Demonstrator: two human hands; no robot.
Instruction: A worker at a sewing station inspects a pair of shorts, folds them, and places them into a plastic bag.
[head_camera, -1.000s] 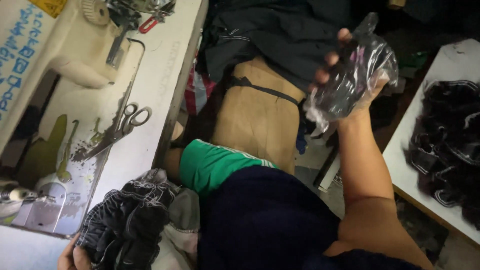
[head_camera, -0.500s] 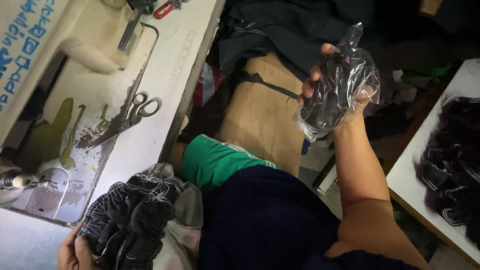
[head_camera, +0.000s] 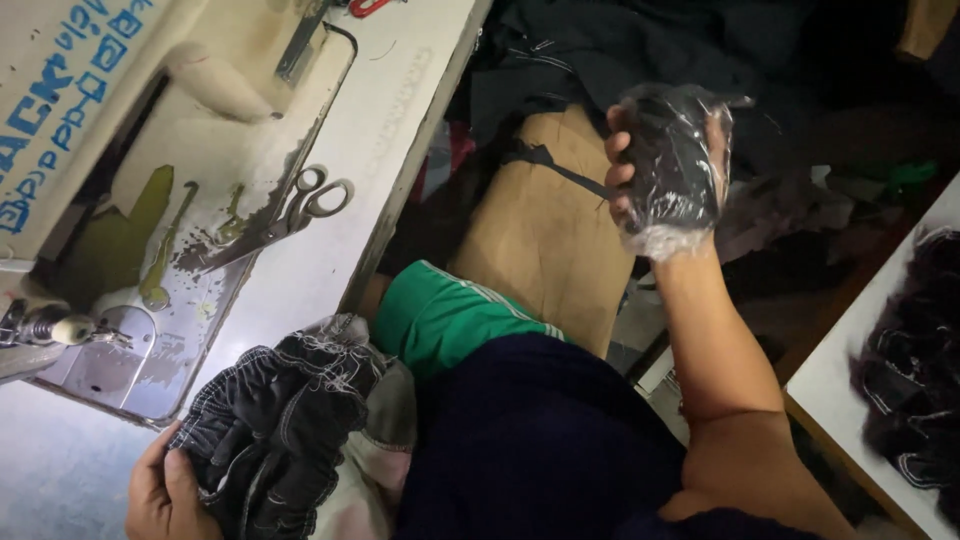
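We hold our right hand (head_camera: 665, 165) up over the gap beside the desk (head_camera: 400, 120), fingers closed around a clear plastic bag (head_camera: 672, 170) stuffed with dark fabric; the crinkled film bunches out below the palm. Our left hand (head_camera: 170, 495) sits low at the desk's near edge, gripping a bundle of black denim pieces (head_camera: 275, 420) with pale topstitching, the thumb pressed against its side. The bundle rests on light-coloured cloth (head_camera: 385, 420) at the desk edge, just beside the metal bed of the sewing machine (head_camera: 120, 200). A pair of scissors (head_camera: 280, 215) lies on the machine's worn surface, handles pointing to the desk's far side, well apart from both hands. Below the raised bag stands a brown cardboard box (head_camera: 545, 230) with a black strap across it. At the right edge a white table (head_camera: 830, 390) carries a heap of dark stitched pieces (head_camera: 915, 350). Dark garments (head_camera: 600, 50) are piled beyond the box.
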